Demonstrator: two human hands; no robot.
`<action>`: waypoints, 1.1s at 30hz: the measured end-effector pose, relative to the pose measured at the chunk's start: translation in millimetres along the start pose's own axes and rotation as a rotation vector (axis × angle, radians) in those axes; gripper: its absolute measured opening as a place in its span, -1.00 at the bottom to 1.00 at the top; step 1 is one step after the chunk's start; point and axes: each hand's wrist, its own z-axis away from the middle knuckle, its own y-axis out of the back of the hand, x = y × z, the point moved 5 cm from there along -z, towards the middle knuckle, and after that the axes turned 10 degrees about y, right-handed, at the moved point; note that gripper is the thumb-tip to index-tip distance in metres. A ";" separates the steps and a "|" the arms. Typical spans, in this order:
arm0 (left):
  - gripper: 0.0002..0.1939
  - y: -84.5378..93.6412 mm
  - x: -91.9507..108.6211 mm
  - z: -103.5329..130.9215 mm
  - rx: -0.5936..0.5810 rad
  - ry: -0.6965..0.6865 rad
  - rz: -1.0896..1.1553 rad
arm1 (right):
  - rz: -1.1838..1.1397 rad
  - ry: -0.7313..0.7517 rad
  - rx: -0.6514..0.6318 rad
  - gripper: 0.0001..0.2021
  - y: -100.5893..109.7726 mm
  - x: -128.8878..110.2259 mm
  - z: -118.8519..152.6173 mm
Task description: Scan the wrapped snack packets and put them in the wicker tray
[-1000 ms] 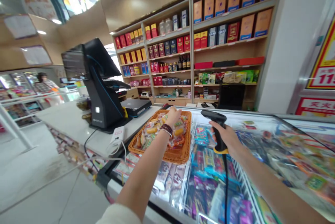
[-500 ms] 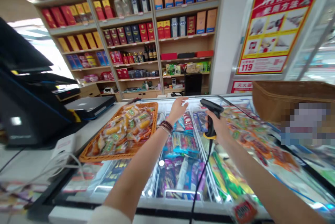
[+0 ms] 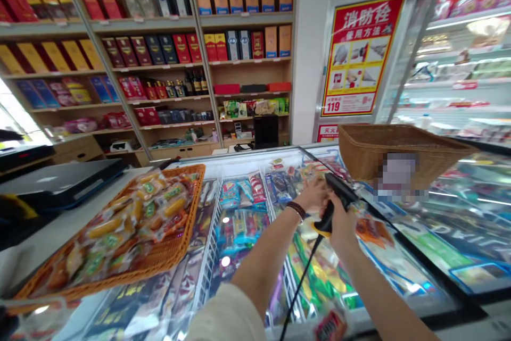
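Observation:
My right hand (image 3: 342, 218) is wrapped around the handle of a black barcode scanner (image 3: 339, 188), whose cable hangs down toward the front. The scanner's head points up and to the left. Close beside it, my left hand (image 3: 314, 194) reaches over wrapped snacks with fingers extended; the scanner and right hand partly cover its fingertips. A dark bead bracelet (image 3: 296, 209) circles the left wrist. Orange snack packets (image 3: 373, 232) lie on the freezer's glass top, just right of my right hand.
On the left, an orange wicker tray (image 3: 199, 192) holds several wrapped foods. A brown basket (image 3: 359, 155) stands at the back right. Below the glass, the freezer has white wire dividers (image 3: 209, 256) and colourful packs. Stocked shelves (image 3: 239, 16) line the wall.
The view has turned right. My left hand has moved right, from over the middle of the freezer to beside the scanner. The scanner stays in my right hand.

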 end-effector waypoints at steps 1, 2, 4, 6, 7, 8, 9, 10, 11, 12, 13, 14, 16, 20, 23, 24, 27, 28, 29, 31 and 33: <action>-0.53 -1.1 0.7 1.6 -0.014 -0.003 -0.016 | -0.001 -0.005 -0.004 -0.54 -0.1 0.3 0.6; -0.54 -0.3 -0.1 3.3 -0.012 0.005 -0.022 | 0.005 -0.007 -0.015 -0.54 -1.3 0.2 1.5; -0.56 4.7 -6.1 7.0 0.016 0.050 -0.014 | 0.031 -0.004 -0.044 -0.54 -5.3 0.1 3.6; -0.59 11.6 -18.1 12.0 0.053 0.128 0.015 | 0.068 -0.002 -0.083 -0.55 -9.9 1.0 5.6; -0.61 15.1 -26.1 15.5 0.072 0.170 0.037 | 0.095 -0.002 -0.100 -0.56 -11.7 2.0 6.3; -0.63 18.3 -35.4 19.8 0.092 0.214 0.061 | 0.124 0.000 -0.114 -0.56 -13.1 3.3 6.7; -0.64 21.5 -46.1 25.1 0.118 0.262 0.089 | 0.151 0.003 -0.125 -0.56 -14.3 4.8 7.0; -0.64 24.9 -58.4 31.6 0.152 0.320 0.118 | 0.176 0.006 -0.140 -0.57 -15.9 6.6 7.2; -0.61 28.5 -71.6 39.3 0.197 0.378 0.149 | 0.196 0.008 -0.156 -0.57 -17.8 8.6 7.4; -0.58 32.5 -85.3 48.0 0.256 0.434 0.180 | 0.207 0.010 -0.174 -0.57 -20.5 10.8 7.9; -0.54 36.9 -99.2 57.7 0.322 0.486 0.213 | 0.212 0.011 -0.191 -0.58 -23.9 13.2 8.6; -0.54 41.0 -112.8 67.9 0.385 0.537 0.246 | 0.217 0.011 -0.210 -0.58 -28.0 15.7 9.8; -0.62 47.3 -138.3 88.7 0.463 0.647 0.315 | 0.232 0.003 -0.254 -0.59 -38.4 21.2 13.8; -0.65 55.9 -172.4 125.5 0.509 0.842 0.418 | 0.192 -0.017 -0.351 -0.57 -62.8 31.6 26.3; -0.68 64.7 -181.3 148.0 0.566 0.939 0.380 | 0.188 -0.036 -0.399 -0.58 -75.2 37.5 34.9; -0.71 68.1 -182.4 154.6 0.580 0.972 0.348 | 0.209 -0.042 -0.413 -0.59 -77.6 38.8 36.9; -0.64 78.1 -182.9 169.6 0.549 0.999 0.298 | 0.270 -0.034 -0.463 -0.61 -81.1 39.8 40.2; -0.62 80.4 -182.8 172.7 0.495 0.973 0.309 | 0.278 -0.025 -0.484 -0.61 -81.7 39.4 40.7; -0.64 82.2 -182.4 175.3 0.426 0.927 0.325 | 0.281 -0.015 -0.503 -0.61 -82.0 38.8 40.9; -0.72 84.7 -181.2 181.7 0.283 0.822 0.337 | 0.278 0.000 -0.528 -0.62 -81.8 38.1 40.9; -0.75 84.8 -180.9 189.6 0.174 0.755 0.316 | 0.287 0.008 -0.548 -0.62 -82.1 38.8 40.6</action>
